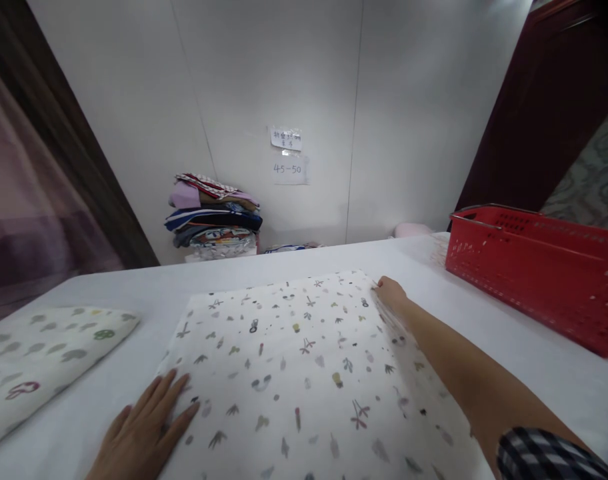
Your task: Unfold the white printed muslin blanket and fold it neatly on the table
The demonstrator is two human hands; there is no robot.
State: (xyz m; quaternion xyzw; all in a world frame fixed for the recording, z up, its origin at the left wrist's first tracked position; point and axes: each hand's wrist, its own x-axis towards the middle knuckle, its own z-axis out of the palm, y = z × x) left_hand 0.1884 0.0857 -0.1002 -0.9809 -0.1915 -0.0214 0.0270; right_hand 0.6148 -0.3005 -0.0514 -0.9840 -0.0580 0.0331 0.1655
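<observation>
On the white tabletop [154, 287], the printed cloth [284, 360] lies flat between my hands. My left hand [144, 427] rests spread on its left edge; my right hand [391, 293] pinches its far-right corner. Seemingly I'm straightening; tugging calls for steady left fingers.

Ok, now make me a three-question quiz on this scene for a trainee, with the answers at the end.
1. True or false: the red basket is to the right of the right hand.
2. Multiple choice: how is the left hand placed?
A) Gripping the basket
B) Fingers spread at the left edge of the middle cloth
C) Raised against the wall
3. Fill in the blank: the lower paper sign reads ____.

Key: 1 true; 2 B; 3 45-50.
</observation>
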